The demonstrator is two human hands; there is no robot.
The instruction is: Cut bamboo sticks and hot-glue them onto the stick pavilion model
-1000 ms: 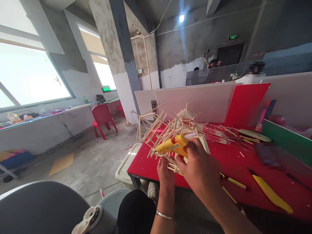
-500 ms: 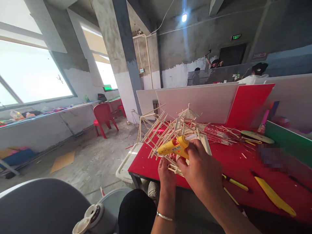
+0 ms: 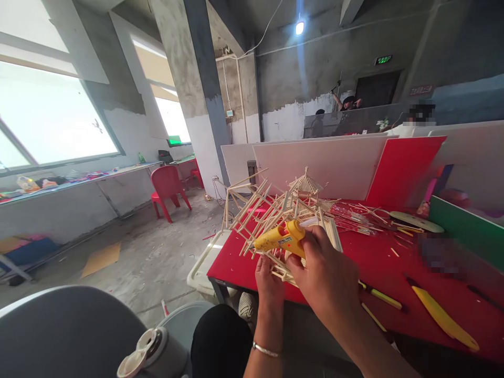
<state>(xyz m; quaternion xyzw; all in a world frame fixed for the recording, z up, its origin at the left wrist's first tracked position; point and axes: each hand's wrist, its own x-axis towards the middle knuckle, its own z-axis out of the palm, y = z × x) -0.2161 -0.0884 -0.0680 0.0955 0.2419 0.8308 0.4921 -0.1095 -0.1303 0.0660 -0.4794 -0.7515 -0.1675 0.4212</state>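
Note:
In my right hand [image 3: 325, 268] is a yellow hot glue gun [image 3: 279, 239], its nozzle pointing left against the wooden stick frame [image 3: 258, 210]. My left hand [image 3: 269, 273] is closed on the lower part of that frame, just below the nozzle. The frame is built of thin pale sticks and leans over the red table [image 3: 232, 265]. Behind it stands a stick pavilion with a pointed roof [image 3: 305, 184]. My right hand and the glue gun hide part of the frame.
Loose sticks in plastic wrap [image 3: 354, 218] lie to the right. Nearer me are a yellow-handled tool [image 3: 380, 297] and a yellow cutter [image 3: 444, 317]. A white board [image 3: 315, 163] borders the table's back. A flask [image 3: 163, 346] stands at lower left. People are beyond the boards.
My hands, the glue gun and the stick frame hold nearly the same place. Only a very slight shift of the whole view shows.

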